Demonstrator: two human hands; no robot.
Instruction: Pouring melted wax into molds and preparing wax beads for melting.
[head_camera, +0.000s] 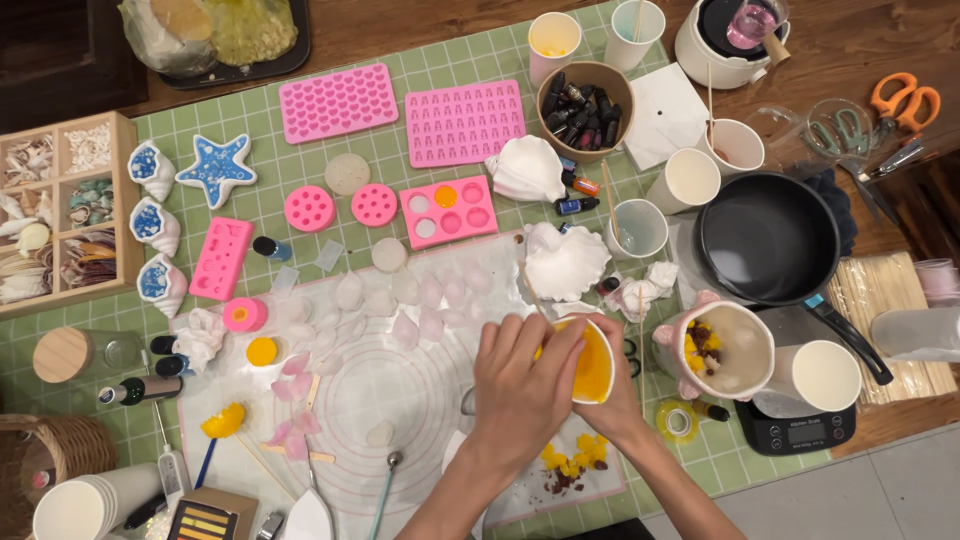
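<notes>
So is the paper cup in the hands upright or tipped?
Tipped. The paper cup leans toward the camera, its yellow-coated inside facing up and sideways, gripped by both the left hand and right hand.

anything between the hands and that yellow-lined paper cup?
No. Both hands are already on the paper cup: the right hand grips it from below, the left hand reaches over its rim, partly covering the yellow inside. Nothing visible sits between them.

White paper cup (593, 362) with yellow-coated inside, tilted on its side, above the pale silicone mat (400, 400)
</notes>
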